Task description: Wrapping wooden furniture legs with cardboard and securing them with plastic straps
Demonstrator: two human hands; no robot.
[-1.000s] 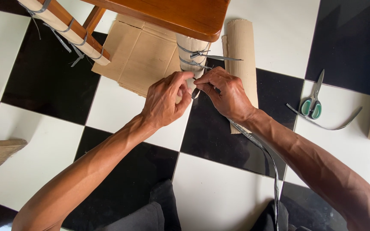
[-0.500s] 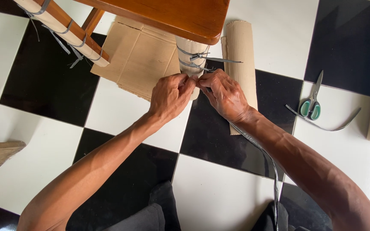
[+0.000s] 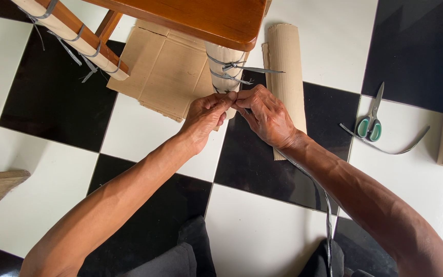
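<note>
So there are two grey ties already knotted on the cardboard-wrapped table leg [image 3: 225,64], one pair of green-handled scissors [image 3: 370,123] on the floor, and two cardboard rolls [image 3: 285,77]. Left hand [image 3: 206,115] and right hand [image 3: 265,115] meet fingertip to fingertip just below those ties, both pinching a grey strap [image 3: 328,225] against the leg, wrists angled inward.

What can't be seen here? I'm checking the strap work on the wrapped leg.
Head view only:
- Strap end at the leg: hidden between the left hand and right hand.
- Strap's far end: cut off by the bottom edge.
- Leg's foot: covered by both hands.
</note>
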